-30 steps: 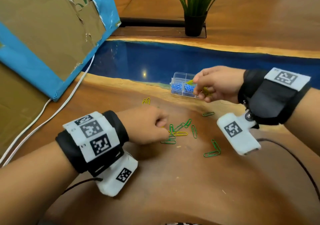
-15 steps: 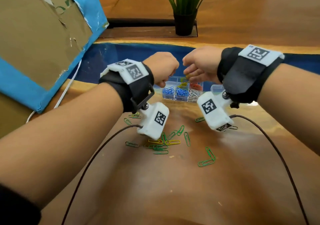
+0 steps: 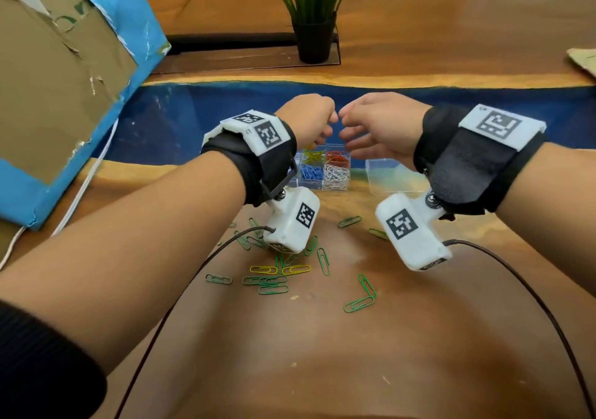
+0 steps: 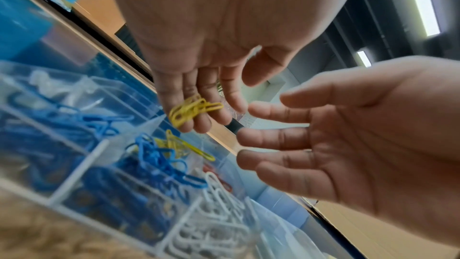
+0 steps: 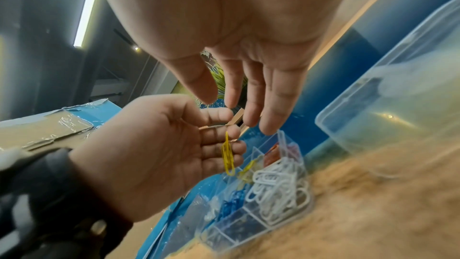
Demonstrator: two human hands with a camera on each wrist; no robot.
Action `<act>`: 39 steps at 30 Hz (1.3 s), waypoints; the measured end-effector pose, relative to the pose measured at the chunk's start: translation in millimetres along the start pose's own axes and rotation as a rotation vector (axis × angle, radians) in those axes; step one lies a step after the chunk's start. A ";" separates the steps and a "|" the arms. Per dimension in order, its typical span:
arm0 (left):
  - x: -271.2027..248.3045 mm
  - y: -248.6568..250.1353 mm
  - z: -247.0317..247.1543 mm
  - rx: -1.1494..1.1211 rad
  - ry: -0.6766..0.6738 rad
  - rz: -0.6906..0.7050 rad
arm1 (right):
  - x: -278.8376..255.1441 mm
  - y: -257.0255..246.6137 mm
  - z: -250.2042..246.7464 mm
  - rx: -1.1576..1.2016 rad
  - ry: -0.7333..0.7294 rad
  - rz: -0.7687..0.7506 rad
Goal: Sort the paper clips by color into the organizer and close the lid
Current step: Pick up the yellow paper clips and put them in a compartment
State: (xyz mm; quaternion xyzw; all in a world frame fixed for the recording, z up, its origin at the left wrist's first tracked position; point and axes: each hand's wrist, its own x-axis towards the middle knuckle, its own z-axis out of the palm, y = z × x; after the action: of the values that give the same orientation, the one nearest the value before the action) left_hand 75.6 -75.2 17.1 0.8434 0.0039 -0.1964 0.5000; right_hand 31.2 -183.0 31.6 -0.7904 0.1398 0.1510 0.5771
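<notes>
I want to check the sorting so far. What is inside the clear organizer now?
The organizer holds yellow clips, red clips, blue clips and white clips, each in its own compartment. The left wrist covers its left part.

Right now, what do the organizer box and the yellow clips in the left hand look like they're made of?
Organizer box: clear rigid plastic, glossy; the clips inside show through its walls and dividers.
Yellow clips on the left hand's fingers: thin bent wire, probably metal under a coloured coating; the even matte yellow suggests that, though the core isn't visible.
</notes>
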 end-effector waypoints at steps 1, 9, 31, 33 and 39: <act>0.4 -1.2 -0.2 -0.010 0.003 0.008 | -1.2 2.0 -2.2 -0.008 0.001 -0.012; -6.7 -1.3 -13.1 -0.020 0.104 0.017 | -9.5 8.6 6.8 -0.828 -0.020 -0.241; -63.4 -74.7 -71.7 0.552 0.037 0.201 | -1.9 5.3 32.6 -1.092 0.006 -0.303; -68.0 -77.4 -72.9 0.698 -0.005 0.216 | -7.3 5.2 34.7 -1.046 0.023 -0.374; -79.5 -82.1 -66.4 1.005 -0.057 0.303 | -42.0 19.6 62.2 -1.163 -0.240 -0.518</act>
State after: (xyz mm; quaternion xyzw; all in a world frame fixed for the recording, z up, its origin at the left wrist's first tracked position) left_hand 7.4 37.0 2.7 0.9646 -0.2267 -0.1224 0.0565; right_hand -19.8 -127.5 13.4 -0.9597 -0.2256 0.1452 0.0839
